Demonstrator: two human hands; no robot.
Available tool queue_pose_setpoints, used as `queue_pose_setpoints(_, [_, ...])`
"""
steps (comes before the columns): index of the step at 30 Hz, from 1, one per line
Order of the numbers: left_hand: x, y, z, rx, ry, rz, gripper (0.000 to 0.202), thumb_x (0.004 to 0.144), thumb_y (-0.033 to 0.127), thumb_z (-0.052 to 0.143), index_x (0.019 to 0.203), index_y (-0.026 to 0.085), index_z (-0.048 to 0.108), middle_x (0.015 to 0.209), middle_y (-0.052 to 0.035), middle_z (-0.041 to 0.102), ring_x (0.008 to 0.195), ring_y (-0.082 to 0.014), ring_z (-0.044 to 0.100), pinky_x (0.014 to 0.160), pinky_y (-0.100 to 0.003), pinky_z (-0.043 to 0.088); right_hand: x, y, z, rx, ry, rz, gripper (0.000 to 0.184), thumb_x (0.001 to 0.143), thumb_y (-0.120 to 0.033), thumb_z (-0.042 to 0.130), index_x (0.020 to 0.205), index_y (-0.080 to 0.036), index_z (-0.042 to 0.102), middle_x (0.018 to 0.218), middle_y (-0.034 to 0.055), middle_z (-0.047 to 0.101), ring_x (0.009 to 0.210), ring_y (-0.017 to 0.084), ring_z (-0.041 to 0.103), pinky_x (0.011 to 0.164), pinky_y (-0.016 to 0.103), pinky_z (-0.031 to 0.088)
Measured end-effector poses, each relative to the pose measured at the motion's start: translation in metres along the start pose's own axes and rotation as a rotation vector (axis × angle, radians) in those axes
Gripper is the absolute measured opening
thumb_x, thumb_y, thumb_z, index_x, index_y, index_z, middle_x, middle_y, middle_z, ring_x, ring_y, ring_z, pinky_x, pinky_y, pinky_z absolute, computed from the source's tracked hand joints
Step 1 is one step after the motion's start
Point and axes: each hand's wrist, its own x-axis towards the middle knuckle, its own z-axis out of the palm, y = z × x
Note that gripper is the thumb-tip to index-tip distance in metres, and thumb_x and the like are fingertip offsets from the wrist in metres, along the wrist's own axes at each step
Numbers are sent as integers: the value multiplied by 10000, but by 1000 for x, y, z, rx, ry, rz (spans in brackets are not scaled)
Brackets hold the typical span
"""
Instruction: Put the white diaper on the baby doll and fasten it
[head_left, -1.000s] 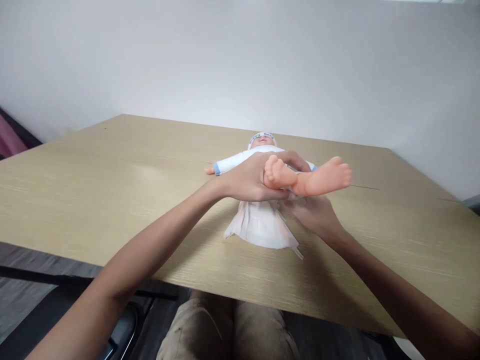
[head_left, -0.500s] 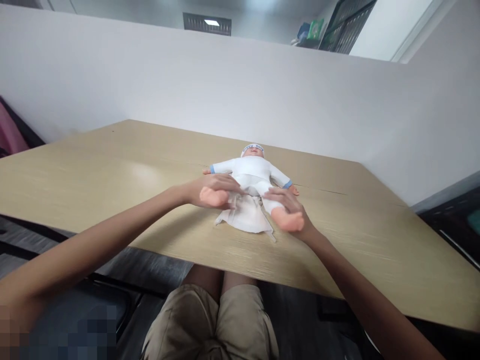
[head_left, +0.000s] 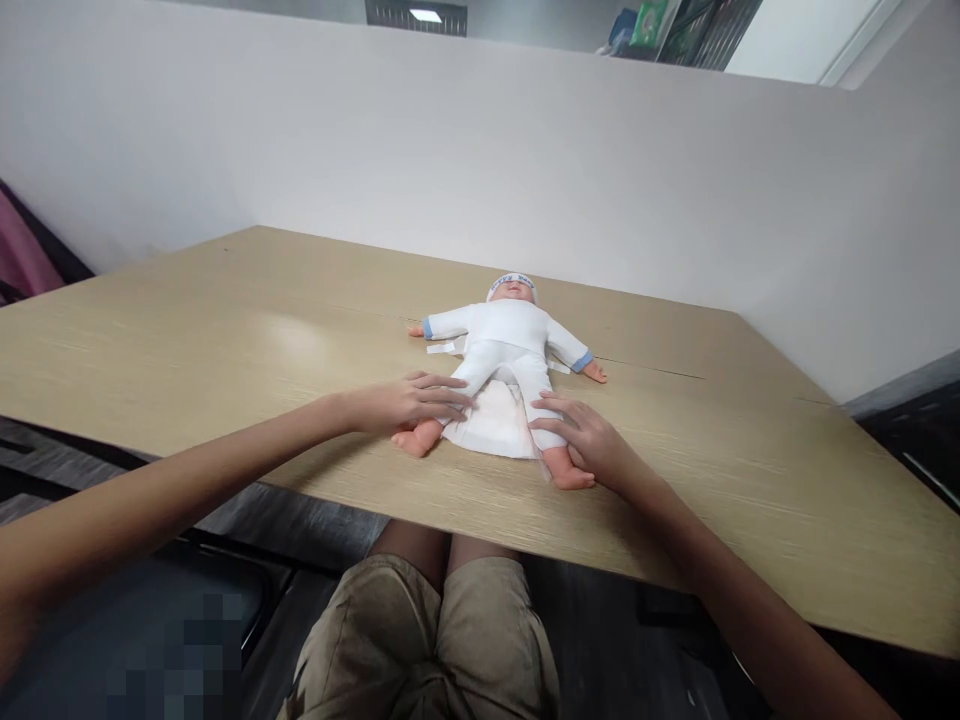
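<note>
The wood-grain worktop [head_left: 225,370] carries a white-clothed baby doll [head_left: 510,325] on its back, head toward the far edge, feet near the front edge; its legs, raised together in the left hand [head_left: 420,402] a second ago, now lie lowered and parted; a white diaper [head_left: 493,427] spreads beneath, one end between the legs toward the front edge; that hand and the right hand [head_left: 581,430] rest on one leg each, fingers loosely extended, closed around nothing; a pale side tab [head_left: 442,348] now shows beside the waist.
</note>
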Motion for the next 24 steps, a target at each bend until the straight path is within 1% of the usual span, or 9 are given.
queue_pose_setpoints(5, [2,0,-4,-76,-27,-22,692,949,23,693,1568,332,687,1684,-104,623,1684,-346,432,1352,-589,410,1,-4,-15,77,-65,31,595,1024,21,413,1385,-279,778,1608,95,677,1603,247,556,1285,534,534])
queue_pose_setpoints(8, [6,4,-8,-124,-20,-22,589,1021,81,611,1551,321,700,1630,-90,672,1655,-328,468,1332,-540,432,6,-11,-26,135,-90,77,561,1073,-44,388,1367,-293,795,1592,75,686,1549,233,609,1280,504,544])
queue_pose_setpoints(11, [12,14,-5,-64,-7,-66,408,1103,224,569,1478,276,722,1566,-96,709,1599,-344,508,1302,-531,429,12,-30,-28,64,-94,151,364,1135,-295,535,1406,-232,771,1576,141,678,1513,303,632,1246,521,568])
queue_pose_setpoints(13, [17,23,1,30,5,-115,353,1092,404,659,1396,238,729,1515,-124,723,1552,-392,527,1257,-554,440,16,-47,-23,-21,-91,181,549,1070,-487,700,1511,-159,699,1575,213,656,1500,382,621,1230,570,571])
queue_pose_setpoints(14, [19,27,5,79,14,-142,379,1062,468,708,1351,223,727,1487,-139,728,1526,-412,536,1227,-558,453,17,-54,-19,-59,-92,193,658,1037,-523,743,1555,-126,659,1571,240,647,1496,412,612,1224,592,568])
queue_pose_setpoints(16, [23,35,13,174,33,-192,360,1014,451,761,1267,199,715,1435,-167,732,1471,-428,557,1171,-552,478,19,-65,-11,-113,-99,211,661,1042,-458,733,1586,-99,628,1556,259,643,1496,435,596,1211,611,566])
queue_pose_setpoints(20, [32,46,21,312,59,-249,163,1022,264,692,1154,168,693,1324,-200,742,1351,-422,601,1092,-538,500,20,-70,-3,-148,-71,255,420,1067,-215,574,1452,-175,736,1489,211,678,1449,390,620,1178,569,572])
queue_pose_setpoints(22, [37,47,18,280,90,-276,136,1069,282,633,1118,168,689,1215,-179,759,1245,-397,634,1047,-519,513,23,-66,-4,-127,-44,282,381,1087,-194,513,1366,-210,772,1418,178,720,1349,353,667,1124,522,586])
queue_pose_setpoints(24, [41,44,9,168,158,-320,200,1116,338,565,1096,179,683,1094,-140,759,1118,-351,658,975,-475,529,29,-59,-9,-80,-13,325,349,1121,-224,470,1261,-217,789,1269,150,770,1187,317,709,1017,462,597])
